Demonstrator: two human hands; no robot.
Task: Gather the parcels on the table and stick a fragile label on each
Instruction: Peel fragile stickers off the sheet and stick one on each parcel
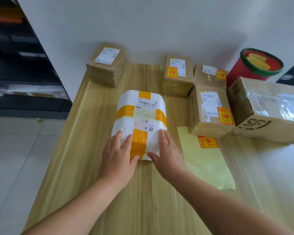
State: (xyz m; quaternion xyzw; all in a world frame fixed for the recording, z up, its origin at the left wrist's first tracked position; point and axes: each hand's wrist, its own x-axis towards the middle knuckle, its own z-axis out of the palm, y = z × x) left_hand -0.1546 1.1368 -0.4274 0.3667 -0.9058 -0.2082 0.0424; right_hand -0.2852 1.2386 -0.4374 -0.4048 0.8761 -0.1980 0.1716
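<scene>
A white foam parcel (pixel 140 112) wrapped in yellow tape lies in the middle of the wooden table (pixel 92 167). My left hand (pixel 118 156) and my right hand (pixel 166 155) grip its near end, fingers on top and thumbs on the front face. To its right lies a yellow backing sheet (pixel 204 161) with one orange fragile label (pixel 208 141) on it. Three brown boxes at the right each carry an orange label: one at the back (pixel 177 75), one behind (pixel 210 76), one nearer (pixel 210 111). A brown box (pixel 107 65) without an orange label sits at the back left.
A large brown carton (pixel 268 109) with glossy tape stands at the right edge. Behind it is a red bucket (pixel 255 67) with a green rim holding yellow pieces. Dark shelving (pixel 20 65) stands left of the table, and a white wall runs behind.
</scene>
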